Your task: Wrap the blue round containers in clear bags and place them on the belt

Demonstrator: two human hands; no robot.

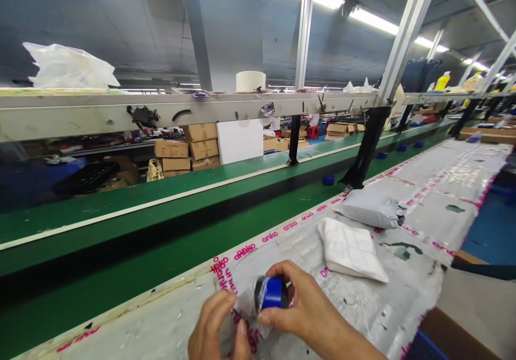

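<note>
Near the bottom centre of the head view, my right hand [304,306] grips a round blue and black piece [272,293] between thumb and fingers. Thin clear plastic clings to the left side of that piece. My left hand [220,325] is just left of it, fingers curled and thumb raised; whether it pinches the clear film cannot be made out. Beyond my right hand, a folded white cloth-like stack [350,250] lies on the plastic-covered table [403,301]. A grey plastic packet [368,208] rests behind the stack.
A green conveyor [242,209] runs alongside the table, with a blue piece [328,180] and several more farther along. Black-wrapped posts [365,148] hold a shelf [193,110] above it. Cardboard boxes [201,148] stand beyond. An open carton [463,328] is at the lower right.
</note>
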